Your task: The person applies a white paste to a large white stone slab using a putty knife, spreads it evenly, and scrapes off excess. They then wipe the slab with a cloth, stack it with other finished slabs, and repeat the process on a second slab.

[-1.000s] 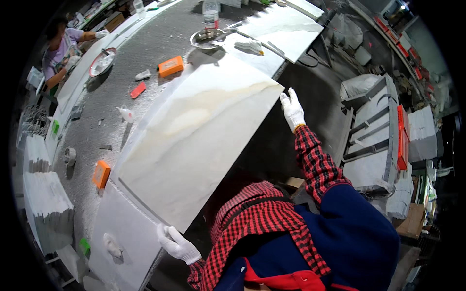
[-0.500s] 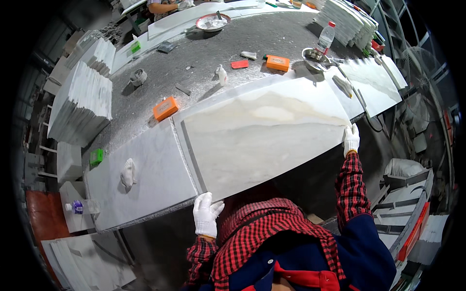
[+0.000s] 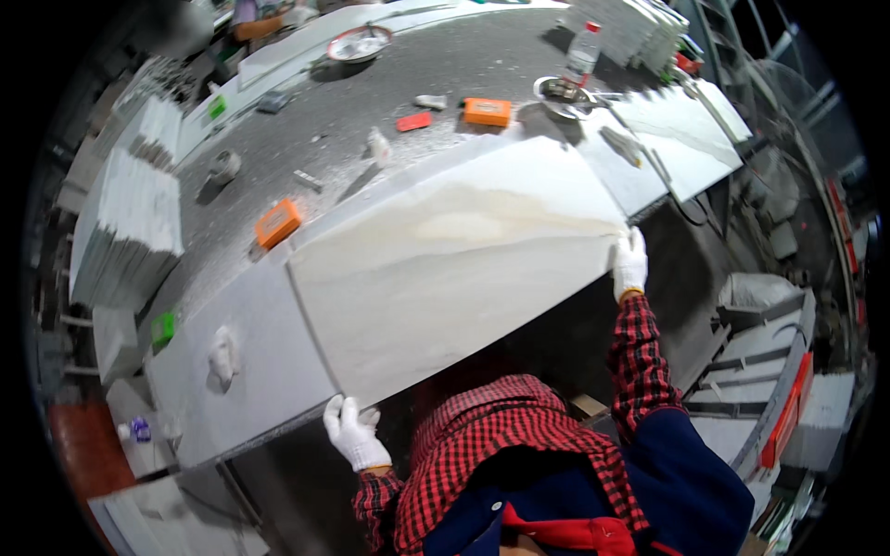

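A large polished marble slab [image 3: 454, 269], white with beige and grey veining, lies along the near side of the grey worktable. My left hand [image 3: 355, 434], in a white knit glove, holds its near left corner, with fingers up at the edge and the thumb apart along the near side. My right hand [image 3: 630, 261], gloved alike, grips its right end at the near corner; the fingertips reach over the edge. Against the slab's left edge lies a paler marble slab [image 3: 269, 324], with a crumpled white glove or cloth [image 3: 222, 357] on it.
Orange boxes [image 3: 277, 223] [image 3: 487, 112], a red block [image 3: 413, 121] and a small white bottle [image 3: 378, 146] stand beyond the slab. A metal bowl [image 3: 562, 96] and plastic bottle [image 3: 582, 54] are far right. Stacked tiles [image 3: 130, 227] rise at left. Another person's arm [image 3: 260, 26] shows far left.
The large slab has shifted left toward the paler slab, and the dark strip along its left side has narrowed. Both hands moved with it; the whole view has also shifted.
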Demonstrator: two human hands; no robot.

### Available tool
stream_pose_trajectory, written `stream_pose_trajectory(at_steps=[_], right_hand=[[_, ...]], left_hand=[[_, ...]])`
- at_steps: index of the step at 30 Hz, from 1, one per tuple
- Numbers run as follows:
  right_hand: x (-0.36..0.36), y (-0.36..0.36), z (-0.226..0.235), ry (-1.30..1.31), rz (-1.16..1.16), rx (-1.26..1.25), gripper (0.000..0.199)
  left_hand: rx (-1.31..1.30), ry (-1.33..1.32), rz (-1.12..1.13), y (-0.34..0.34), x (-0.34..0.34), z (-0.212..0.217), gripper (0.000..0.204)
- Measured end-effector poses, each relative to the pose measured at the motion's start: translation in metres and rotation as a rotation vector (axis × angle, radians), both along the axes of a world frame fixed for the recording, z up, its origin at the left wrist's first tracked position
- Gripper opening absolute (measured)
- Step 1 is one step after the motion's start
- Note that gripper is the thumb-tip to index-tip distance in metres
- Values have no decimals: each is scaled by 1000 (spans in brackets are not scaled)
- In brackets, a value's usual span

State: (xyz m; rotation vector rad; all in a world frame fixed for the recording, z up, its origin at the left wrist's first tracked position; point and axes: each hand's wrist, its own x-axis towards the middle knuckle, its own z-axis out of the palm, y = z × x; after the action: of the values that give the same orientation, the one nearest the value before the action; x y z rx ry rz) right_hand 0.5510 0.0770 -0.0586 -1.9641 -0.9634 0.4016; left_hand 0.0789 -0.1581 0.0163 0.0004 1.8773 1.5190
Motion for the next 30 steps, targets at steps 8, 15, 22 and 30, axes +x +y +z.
stream_pose_trajectory(at_steps=[8,15,22,30], right_hand=[[-10,6,44,-167,137,-362,66],[3,-8,59,130,296,-218,59],[53,9,69,181,282,-191,37],[66,129,96,-44,537,55,48]], left_hand=[[-71,99,-30,7,-5,-10,38],[-235,308,-12,12,3,-13,48],[-371,559,258,24,38,-16,61],[-313,1132,-33,95,108,-6,34]])
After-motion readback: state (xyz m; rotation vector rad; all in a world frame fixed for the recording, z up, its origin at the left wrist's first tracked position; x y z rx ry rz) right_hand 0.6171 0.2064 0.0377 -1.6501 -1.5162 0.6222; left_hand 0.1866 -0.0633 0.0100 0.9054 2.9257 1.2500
